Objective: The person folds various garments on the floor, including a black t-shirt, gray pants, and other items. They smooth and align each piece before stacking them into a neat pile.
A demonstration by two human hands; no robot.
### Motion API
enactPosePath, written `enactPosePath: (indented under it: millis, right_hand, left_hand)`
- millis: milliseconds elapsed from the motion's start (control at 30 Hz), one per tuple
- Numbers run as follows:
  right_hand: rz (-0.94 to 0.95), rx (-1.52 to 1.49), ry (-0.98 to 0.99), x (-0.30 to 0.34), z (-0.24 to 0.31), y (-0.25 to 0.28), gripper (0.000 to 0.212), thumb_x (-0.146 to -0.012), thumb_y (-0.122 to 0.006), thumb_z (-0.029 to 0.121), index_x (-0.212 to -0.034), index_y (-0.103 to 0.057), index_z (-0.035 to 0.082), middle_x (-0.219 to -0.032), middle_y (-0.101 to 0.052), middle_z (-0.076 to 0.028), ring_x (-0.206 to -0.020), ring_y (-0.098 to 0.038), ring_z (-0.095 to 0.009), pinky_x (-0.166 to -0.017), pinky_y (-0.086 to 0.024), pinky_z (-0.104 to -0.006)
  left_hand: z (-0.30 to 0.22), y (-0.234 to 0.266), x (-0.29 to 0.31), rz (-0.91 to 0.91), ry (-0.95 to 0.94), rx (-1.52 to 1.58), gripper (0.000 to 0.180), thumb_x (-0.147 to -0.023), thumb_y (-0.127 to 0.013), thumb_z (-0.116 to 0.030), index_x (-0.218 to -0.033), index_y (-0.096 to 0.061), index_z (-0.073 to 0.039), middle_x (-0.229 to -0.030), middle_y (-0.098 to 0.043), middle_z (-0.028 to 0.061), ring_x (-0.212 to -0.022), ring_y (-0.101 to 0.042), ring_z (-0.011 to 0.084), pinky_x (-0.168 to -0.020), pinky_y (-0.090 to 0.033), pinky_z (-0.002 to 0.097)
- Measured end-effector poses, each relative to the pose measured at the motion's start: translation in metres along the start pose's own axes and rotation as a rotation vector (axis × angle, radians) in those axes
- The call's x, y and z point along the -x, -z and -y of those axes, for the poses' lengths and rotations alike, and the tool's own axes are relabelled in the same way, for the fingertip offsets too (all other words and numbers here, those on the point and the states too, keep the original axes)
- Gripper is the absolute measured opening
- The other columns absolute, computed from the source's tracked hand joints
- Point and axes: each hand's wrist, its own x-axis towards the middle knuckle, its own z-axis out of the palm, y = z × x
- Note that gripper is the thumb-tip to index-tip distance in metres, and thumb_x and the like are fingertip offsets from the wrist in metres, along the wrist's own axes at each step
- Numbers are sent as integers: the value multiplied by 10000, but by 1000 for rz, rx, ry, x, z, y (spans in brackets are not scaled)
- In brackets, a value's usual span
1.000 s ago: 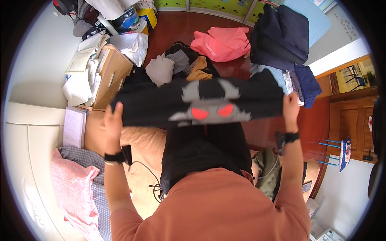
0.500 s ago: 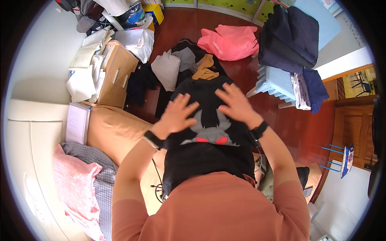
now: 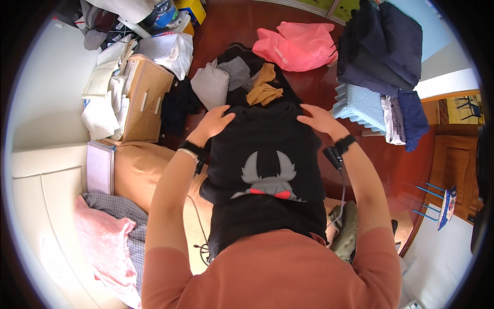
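Reddish floor [image 3: 396, 175] all round; black shirt [image 3: 265, 141] lies spread across the person's lap, grey print [image 3: 270, 186] up. Left hand [image 3: 212, 123] at left shoulder edge, right hand [image 3: 321, 122] at right, thumbs apart from fingers; can't tell if either pinches fabric. Probably light, soft, floppy; best grip: shoulder corners.

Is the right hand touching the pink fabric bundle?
Apart: the head view shows red floor between the right hand and the pink fabric bundle.
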Motion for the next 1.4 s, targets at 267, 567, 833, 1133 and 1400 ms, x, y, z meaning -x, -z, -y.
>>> enactPosePath:
  millis: [267, 567, 833, 1133, 1400]
  right_hand:
    - [112, -97, -3, -28, 4, -2, 385, -700, -705, 256, -945, -568, -7, -877, -603, -159, -843, -585, -251, -730, -448, -343]
    - [-65, -90, 157, 26, 60, 88, 275, -712, -693, 163, -841, -501, 16, -751, -502, -79, -744, -483, -148, -691, -417, -284]
    - [-534, 339, 482, 76, 207, 261, 302, -785, -659, 169, -995, -538, -12, -872, -572, -78, -845, -531, -163, -787, -419, -276]
    - [-822, 373, 520, 81, 264, 312, 336, -794, -657, 272, -939, -549, -11, -843, -619, -136, -804, -589, -265, -728, -446, -345]
    - [-825, 201, 358, 12, 245, 280, 531, -779, -623, 387, -1105, -533, -23, -1053, -595, -211, -1014, -554, -356, -836, -442, -364]
  left_hand:
    - [-32, 18, -40, 455, 127, -144, 475, -718, -665, -335, -1020, -552, 15, -944, -609, 187, -891, -583, 308, -757, -446, 355]
    - [-103, 87, 6, 64, -194, -148, 342, -714, -698, -264, -892, -530, -26, -813, -579, 150, -796, -567, 280, -703, -432, 341]
    - [-237, 231, 49, -578, -553, -354, 339, -745, -726, -280, -902, -568, -24, -744, -545, 115, -689, -523, 198, -668, -440, 303]
    - [-308, 293, 68, -858, -440, -559, 389, -778, -648, -396, -924, -584, -41, -769, -603, 165, -741, -599, 305, -660, -457, 358]
    - [-276, 276, 33, -816, -156, -402, 476, -839, -524, -446, -920, -570, 21, -883, -602, 244, -885, -578, 383, -769, -443, 409]
